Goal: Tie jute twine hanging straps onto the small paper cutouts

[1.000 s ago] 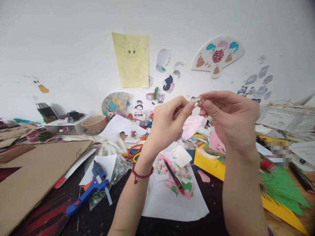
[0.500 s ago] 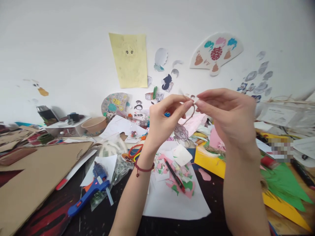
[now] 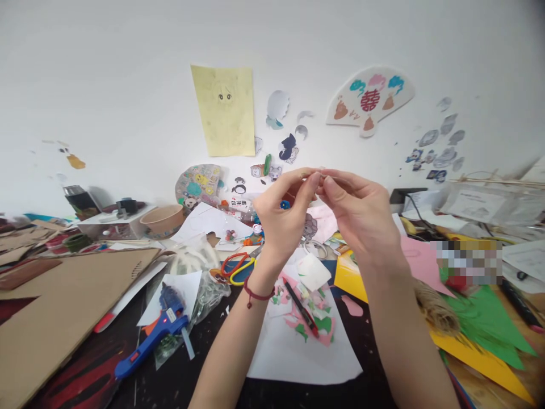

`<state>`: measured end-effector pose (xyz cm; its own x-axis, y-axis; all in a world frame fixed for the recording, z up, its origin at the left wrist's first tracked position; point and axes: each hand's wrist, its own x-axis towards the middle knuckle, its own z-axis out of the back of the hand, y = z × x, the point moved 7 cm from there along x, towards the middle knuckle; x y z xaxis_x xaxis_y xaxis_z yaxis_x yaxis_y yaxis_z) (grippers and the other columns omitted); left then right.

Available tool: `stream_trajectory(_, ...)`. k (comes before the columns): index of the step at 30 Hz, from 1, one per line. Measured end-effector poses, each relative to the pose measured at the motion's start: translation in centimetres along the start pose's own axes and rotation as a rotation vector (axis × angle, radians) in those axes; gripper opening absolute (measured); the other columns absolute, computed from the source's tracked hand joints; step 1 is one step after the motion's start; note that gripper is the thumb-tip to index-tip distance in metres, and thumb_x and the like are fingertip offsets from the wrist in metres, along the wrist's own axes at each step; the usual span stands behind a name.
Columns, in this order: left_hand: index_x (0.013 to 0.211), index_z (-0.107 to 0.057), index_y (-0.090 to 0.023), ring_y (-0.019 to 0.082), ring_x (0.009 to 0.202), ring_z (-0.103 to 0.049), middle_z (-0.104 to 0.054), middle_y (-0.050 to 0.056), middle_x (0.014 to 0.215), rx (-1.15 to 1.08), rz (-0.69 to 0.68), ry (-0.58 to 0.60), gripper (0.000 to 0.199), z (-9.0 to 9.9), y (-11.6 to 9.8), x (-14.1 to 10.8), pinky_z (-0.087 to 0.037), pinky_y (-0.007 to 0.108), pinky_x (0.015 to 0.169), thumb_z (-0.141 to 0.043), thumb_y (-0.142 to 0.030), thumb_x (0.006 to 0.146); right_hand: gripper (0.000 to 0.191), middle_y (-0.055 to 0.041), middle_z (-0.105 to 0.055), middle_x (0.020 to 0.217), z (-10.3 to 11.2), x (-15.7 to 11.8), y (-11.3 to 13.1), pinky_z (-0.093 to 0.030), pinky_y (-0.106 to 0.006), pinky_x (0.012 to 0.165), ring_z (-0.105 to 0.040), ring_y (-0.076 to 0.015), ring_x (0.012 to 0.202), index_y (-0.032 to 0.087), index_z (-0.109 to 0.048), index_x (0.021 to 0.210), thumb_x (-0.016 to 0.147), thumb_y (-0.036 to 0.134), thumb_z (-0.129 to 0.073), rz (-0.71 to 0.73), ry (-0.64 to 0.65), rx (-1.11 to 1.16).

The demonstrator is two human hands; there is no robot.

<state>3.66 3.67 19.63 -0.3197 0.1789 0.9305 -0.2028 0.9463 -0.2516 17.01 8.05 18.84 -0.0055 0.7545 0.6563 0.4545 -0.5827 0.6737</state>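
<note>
The desk (image 3: 170, 386) carries a white sheet (image 3: 298, 363), likely for protection, below left hand (image 3: 281, 224) and right hand (image 3: 361, 213). The hands meet, fingertips pinching a thin, mostly hidden piece (image 3: 322, 175) between them, apparently for fine control.

Looked bright, softly and evenly lit; threw a faint shadow (image 3: 99, 196) on the wall (image 3: 128, 45) right of the flask (image 3: 79, 199), suggesting light from the left; glinted on clear plastic bag (image 3: 210, 295); darkened at upper right corner; stretched toward edges; blurred fine detail at fingertips (image 3: 314, 180); carried pixelated block (image 3: 466, 262) at right
</note>
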Motion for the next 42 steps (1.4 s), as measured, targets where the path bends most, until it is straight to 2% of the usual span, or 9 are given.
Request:
stream_trajectory(3,0.094,-0.074,-0.022,0.01,0.068,-0.068,-0.079,0.001,0.095,0.098,0.021,0.046,0.011,-0.1,0.0,0.0,-0.052,0.025,0.059,-0.069,-0.032,0.093,0.012,-0.0003,-0.079,0.09,-0.1,-0.4,0.0,-0.059,-0.034,0.087,-0.071,-0.0143,0.084,0.026,-0.08,0.083,0.073,0.027,-0.086,0.042,-0.074,0.034)
stream_trajectory(7,0.094,-0.075,-0.023,0.012,0.077,-0.07,-0.079,0.002,0.095,0.151,-0.038,0.156,0.011,-0.3,-0.3,0.4,-0.052,0.028,0.066,-0.067,-0.03,0.095,0.007,0.0,-0.077,0.087,0.5,-0.4,0.1,-0.057,-0.029,0.081,-0.068,-0.0117,0.079,0.025,-0.08,0.08,0.075,0.025,-0.084,0.083,-0.164,0.002)
stream_trajectory(14,0.086,-0.072,-0.022,0.011,0.073,-0.062,-0.075,0.0,0.082,0.185,-0.119,0.238,0.011,0.0,-0.3,1.2,-0.048,0.028,0.068,-0.069,-0.029,0.093,0.005,-0.0017,-0.078,0.085,0.6,0.0,0.4,-0.058,-0.032,0.083,-0.07,-0.016,0.085,0.023,-0.081,0.082,0.078,0.026,-0.08,0.11,-0.125,-0.21)
stream_trajectory(18,0.085,-0.071,-0.021,0.01,0.07,-0.06,-0.074,-0.001,0.079,0.152,-0.075,0.252,0.015,0.0,0.3,1.2,-0.046,0.026,0.066,-0.07,-0.033,0.092,0.005,-0.0017,-0.078,0.082,0.5,0.0,0.5,-0.059,-0.032,0.079,-0.071,-0.0169,0.081,0.023,-0.081,0.08,0.075,0.023,-0.082,0.12,-0.09,-0.322)
stream_trajectory(25,0.086,-0.07,-0.02,0.009,0.067,-0.058,-0.072,0.0,0.08,0.173,0.029,0.337,0.025,-0.5,1.4,1.1,-0.045,0.024,0.063,-0.062,-0.041,0.097,0.006,-0.0009,-0.078,0.078,0.7,0.1,0.6,-0.06,-0.033,0.074,-0.071,-0.0166,0.076,0.025,-0.081,0.078,0.077,0.019,-0.079,0.167,-0.119,-0.283)
stream_trajectory(30,0.085,-0.069,-0.021,0.01,0.064,-0.056,-0.071,-0.001,0.078,0.191,0.086,0.293,0.025,-0.3,1.8,1.0,-0.044,0.025,0.06,-0.067,-0.044,0.093,0.005,-0.0011,-0.077,0.078,0.8,0.2,0.2,-0.058,-0.032,0.072,-0.07,-0.0156,0.074,0.024,-0.081,0.079,0.076,0.02,-0.08,0.14,-0.116,-0.28)
stream_trajectory(34,0.087,-0.067,-0.022,0.011,0.068,-0.058,-0.07,0.0,0.08,0.277,-0.027,0.281,0.02,0.0,1.0,1.2,-0.043,0.027,0.063,-0.064,-0.04,0.095,0.004,-0.0007,-0.075,0.075,0.6,0.4,0.2,-0.058,-0.032,0.072,-0.068,-0.0144,0.07,0.023,-0.081,0.08,0.077,0.021,-0.081,0.14,-0.071,-0.325)
stream_trajectory(39,0.094,-0.066,-0.02,0.015,0.076,-0.056,-0.068,0.003,0.083,0.631,-0.314,0.377,0.023,-0.6,-0.8,1.0,-0.039,0.03,0.071,-0.05,-0.035,0.103,0.004,0.0012,-0.067,0.064,0.0,0.4,0.5,-0.052,-0.027,0.059,-0.06,-0.0121,0.061,0.023,-0.08,0.076,0.08,0.023,-0.078,0.154,0.042,-0.371)
stream_trajectory(42,0.091,-0.065,-0.02,0.016,0.075,-0.054,-0.066,0.002,0.079,0.805,-0.402,0.409,0.028,-0.9,-1.4,0.8,-0.035,0.031,0.069,-0.047,-0.037,0.104,0.009,0.0015,-0.062,0.061,-0.1,0.3,0.8,-0.047,-0.026,0.052,-0.056,-0.0113,0.056,0.023,-0.078,0.073,0.081,0.027,-0.078,0.188,0.079,-0.411)
